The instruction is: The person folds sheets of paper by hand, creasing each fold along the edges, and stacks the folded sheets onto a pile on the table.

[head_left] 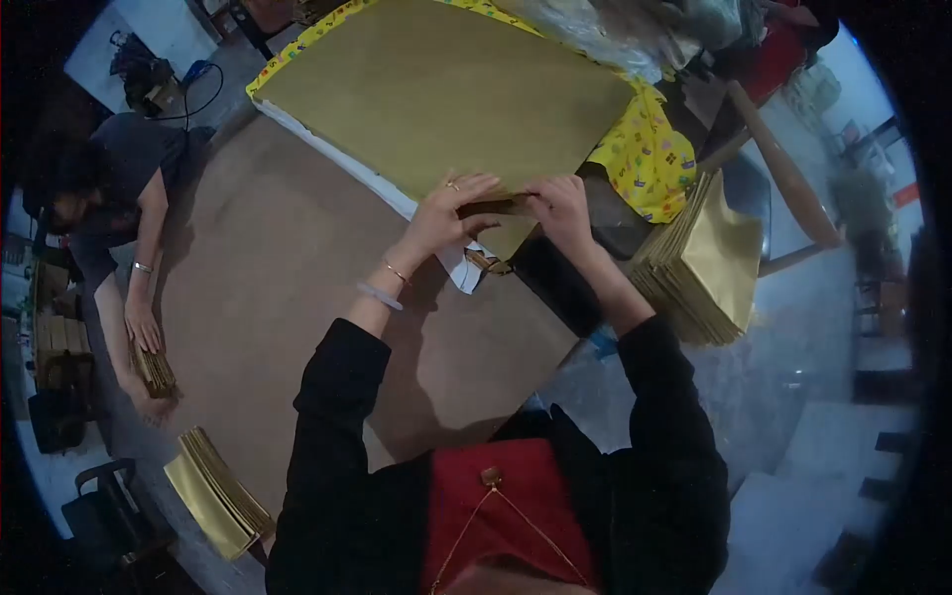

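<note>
Near the middle of the view, my left hand (446,220) is wrapped round the left part of a thin brown-gold stack (496,206), thumb in front and fingers behind. At the stack's right end, my right hand (561,210) pinches the edge with its fingers closed. The stack is over the near edge of a large gold-brown sheet (446,89) with a yellow patterned border. Just below my hands lies a small white piece with dark marks (464,270). A tall stack of folded gold pieces (704,263) stands to the right.
Brown covering (268,258) spreads over the table. At the left, another person (149,198) has both hands on a small stack (154,372). More gold pieces (218,496) lie at the lower left. A wooden chair (783,169) and yellow patterned cloth (650,159) are at the right.
</note>
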`<state>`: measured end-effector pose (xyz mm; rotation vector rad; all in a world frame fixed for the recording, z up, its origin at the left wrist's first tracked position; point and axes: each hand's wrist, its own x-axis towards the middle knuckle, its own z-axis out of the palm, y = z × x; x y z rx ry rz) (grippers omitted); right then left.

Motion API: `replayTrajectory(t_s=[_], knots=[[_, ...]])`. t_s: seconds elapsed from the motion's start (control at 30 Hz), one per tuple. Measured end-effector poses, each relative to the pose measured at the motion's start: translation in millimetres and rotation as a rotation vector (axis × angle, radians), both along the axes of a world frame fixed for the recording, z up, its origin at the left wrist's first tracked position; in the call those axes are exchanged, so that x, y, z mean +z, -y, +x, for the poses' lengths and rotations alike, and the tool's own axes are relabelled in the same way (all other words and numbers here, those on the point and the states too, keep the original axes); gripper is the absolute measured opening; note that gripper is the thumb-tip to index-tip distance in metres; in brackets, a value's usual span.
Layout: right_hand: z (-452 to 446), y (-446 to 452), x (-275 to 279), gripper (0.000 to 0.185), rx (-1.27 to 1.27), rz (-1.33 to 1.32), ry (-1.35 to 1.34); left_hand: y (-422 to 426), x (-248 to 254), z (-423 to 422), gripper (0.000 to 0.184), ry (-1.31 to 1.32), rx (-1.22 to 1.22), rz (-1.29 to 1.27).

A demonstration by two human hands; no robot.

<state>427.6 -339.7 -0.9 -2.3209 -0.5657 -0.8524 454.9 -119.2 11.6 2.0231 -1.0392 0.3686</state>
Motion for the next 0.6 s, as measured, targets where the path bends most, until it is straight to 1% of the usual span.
replayTrajectory(t_s=[0.03,0.07,0.13,0.17,0.2,0.23,0.27,0.3,0.33,0.37,0.4,0.43,0.47,0.5,0.57,0.6], knots=[[0.6,0.8,2.0,0.018,0.003,-0.003,0.008,0.3,1.8,1.4,0.044,-0.206,0.007,0.000],[1.0,2.2,4.5,0.021,0.019,-0.028,0.023,-0.1,-1.3,7.8,0.044,-0.196,0.010,-0.004],[-4.2,-1.8,20.6,0.025,0.037,-0.055,0.041,0.4,1.8,18.2,0.037,-0.060,0.010,0.145],[-10.1,-5.3,27.2,0.031,-0.025,-0.039,0.088,-0.6,1.4,17.6,0.035,-0.211,0.049,0.126],[-16.6,-8.5,35.6,0.037,-0.088,-0.024,0.133,1.3,6.3,21.0,0.035,-0.204,0.049,0.122],[-20.1,-7.1,32.9,0.037,-0.090,-0.026,0.143,4.6,12.1,26.1,0.035,-0.258,0.159,0.063],[-23.2,-5.0,25.4,0.045,-0.102,0.018,0.162,8.0,17.5,29.4,0.035,-0.311,0.266,0.002],[-29.4,-2.9,22.0,0.052,-0.115,0.062,0.180,6.9,35.0,28.1,0.042,-0.172,0.301,-0.049],[-40.6,-4.3,25.4,0.054,-0.154,0.080,0.113,4.1,44.5,35.5,0.042,-0.167,0.293,-0.051],[-42.2,-0.7,23.0,0.054,-0.160,0.077,0.116,1.4,56.2,46.2,0.041,-0.034,0.206,-0.129],[-42.8,2.8,15.7,0.053,-0.134,0.115,-0.018,-1.1,66.0,51.6,0.041,0.096,0.120,-0.207],[-43.9,4.9,9.7,0.053,-0.104,0.151,-0.149,-3.9,82.9,46.8,0.043,-0.012,0.139,-0.236],[-43.8,9.6,6.0,0.060,-0.051,0.315,-0.286,-6.2,100.5,41.6,0.045,-0.120,0.161,-0.260],[-39.7,12.1,2.3,0.060,-0.048,0.311,-0.278,-19.3,106.8,52.2,0.045,-0.119,-0.018,-0.428],[-22.7,23.8,-6.3,0.071,-0.167,0.570,-0.434,-37.7,142.3,34.5,0.043,-0.005,0.043,-0.396],[-10.1,29.6,-4.0,0.077,-0.215,0.624,-0.505,-44.7,164.7,17.8,0.039,-0.019,-0.064,-0.503]])
